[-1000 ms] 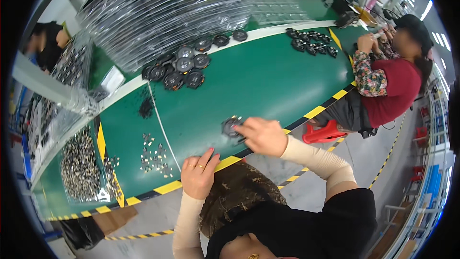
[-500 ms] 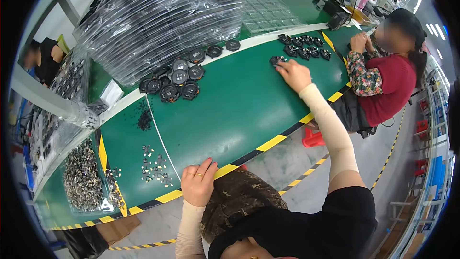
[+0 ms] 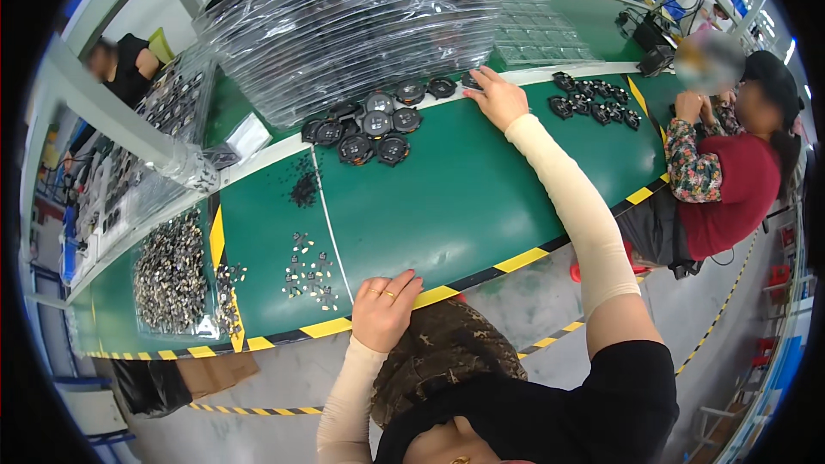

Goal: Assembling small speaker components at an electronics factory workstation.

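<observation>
My right hand [image 3: 500,100] reaches to the back of the green bench, its fingertips closed on a round black housing [image 3: 470,80] that they partly cover. To its left, more round black housings [image 3: 378,123] lie in a cluster, some overlapping. A group of black assembled parts [image 3: 593,101] lies to its right. My left hand [image 3: 384,309] rests on the striped front edge, palm down, fingers stretched out, holding nothing. Near it are small metal-and-black pieces [image 3: 309,273] in a loose patch. A heap of tiny black bits [image 3: 303,189] sits farther back.
Stacked clear plastic trays [image 3: 352,34] stand behind the housings. A bag of small metal parts [image 3: 172,275] lies at the left end. A white line [image 3: 330,219] crosses the bench. Another person [image 3: 739,172] sits at the right; a metal post [image 3: 129,112] rises at left.
My right hand has left the group of assembled parts, setting down the part it held there, and moved left and back to a round housing. My left hand stays at the edge; the view has shifted.
</observation>
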### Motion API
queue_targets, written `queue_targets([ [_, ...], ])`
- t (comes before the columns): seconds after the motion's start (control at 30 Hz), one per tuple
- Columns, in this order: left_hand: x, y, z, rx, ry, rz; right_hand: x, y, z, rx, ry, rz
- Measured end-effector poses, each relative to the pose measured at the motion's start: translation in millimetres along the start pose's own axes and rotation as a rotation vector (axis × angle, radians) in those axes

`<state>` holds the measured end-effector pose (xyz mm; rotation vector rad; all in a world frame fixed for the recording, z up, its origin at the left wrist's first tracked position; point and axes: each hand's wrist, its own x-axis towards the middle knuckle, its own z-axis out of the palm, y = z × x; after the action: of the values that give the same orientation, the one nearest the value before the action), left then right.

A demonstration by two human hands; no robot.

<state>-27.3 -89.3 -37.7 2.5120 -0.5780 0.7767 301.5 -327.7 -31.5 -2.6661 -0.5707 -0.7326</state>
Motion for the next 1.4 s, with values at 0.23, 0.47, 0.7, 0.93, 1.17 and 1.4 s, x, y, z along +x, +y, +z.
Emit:
queue_targets([
  [0.23, -9, -4, -3, -0.001, -0.054, -0.003, -43, -8, -9, 0.11, 0.07, -0.282],
  [0.47, -8, -4, -5, 0.012, -0.049, -0.01, -114, -123, -62, 0.474, -0.129, -0.406],
  [0.7, -16, -10, -22, 0.047, 0.176, -0.264, -100, -152, -76, 0.427, -0.084, -0.507],
  [0.93, -23, -28, -28, 0.392, 0.115, -0.514, -129, -190, -90, 0.883, -0.226, -0.708],
  [1.17, -25, -30, -26, 0.306, 0.154, -0.473, -134, -194, -62, 0.668, -0.347, -1.022],
  [1.4, -25, -30, -27, 0.281, 0.148, -0.465, -133, -194, -60, 0.565, -0.255, -1.162],
])
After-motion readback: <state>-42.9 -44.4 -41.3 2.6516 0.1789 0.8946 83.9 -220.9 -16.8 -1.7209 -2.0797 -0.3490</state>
